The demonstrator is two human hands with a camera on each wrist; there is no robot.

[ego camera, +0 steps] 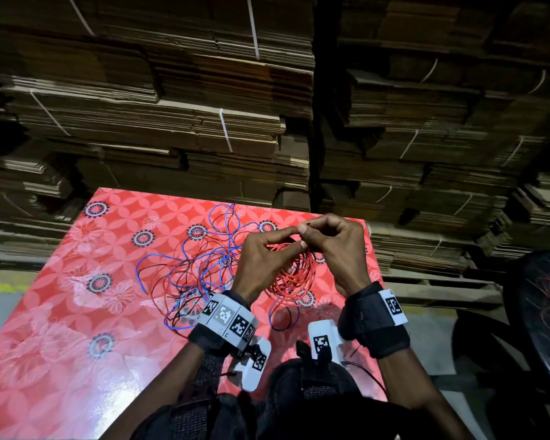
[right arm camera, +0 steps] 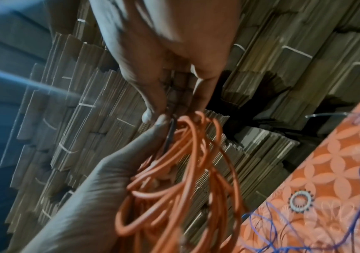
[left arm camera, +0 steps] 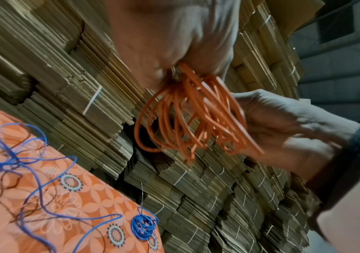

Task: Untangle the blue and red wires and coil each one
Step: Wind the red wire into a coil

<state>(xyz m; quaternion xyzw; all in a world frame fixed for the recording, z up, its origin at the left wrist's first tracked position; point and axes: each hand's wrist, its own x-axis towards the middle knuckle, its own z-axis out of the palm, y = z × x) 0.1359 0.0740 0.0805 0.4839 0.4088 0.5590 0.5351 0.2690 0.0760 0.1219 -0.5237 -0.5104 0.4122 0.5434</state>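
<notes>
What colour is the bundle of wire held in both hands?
Red, looking orange up close; the wire bundle shows best in the head view.

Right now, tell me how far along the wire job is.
Done: a small blue coil lies at the table's far edge. In hand: both hands, left and right, hold a red coil above the table. Left: loose blue and red wire is tangled on the cloth.

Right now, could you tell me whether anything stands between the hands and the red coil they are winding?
Nothing visible does. The left hand and the right hand both already hold the red coil above the table. The loose blue wire lies tangled with dark strands to the left, apart from the coil.
</notes>
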